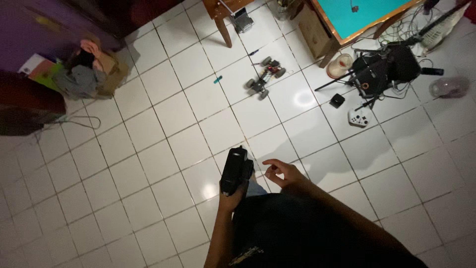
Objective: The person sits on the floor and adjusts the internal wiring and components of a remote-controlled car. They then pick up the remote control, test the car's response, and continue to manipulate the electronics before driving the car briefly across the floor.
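**Two hands over a tiled floor, one holding a black handset**

- Left hand [232, 194]: closed around the lower end of a black handset [235, 170], which stands upright out of the grip. The fingers are mostly hidden behind the handset.
- Right hand [278, 172]: loosely half open, fingers curled, holding nothing. It sits just beside the handset without touching it.
- White tiled floor [148, 164]: lies below both hands.
- Small toy car [265, 77] with bare frame and four wheels: on the tiles, well apart from the hands.
- White game controller [358, 118] and small black box [337, 100]: on the floor at right.
- Tangle of black gear and cables [384, 72]: beside a teal-topped worktop [357, 15], cut off by the upper edge; details too dark to sort out.
- Heap of clothes [89, 74]: upper left, in shadow.
- The person's lower body: dark, shapeless.
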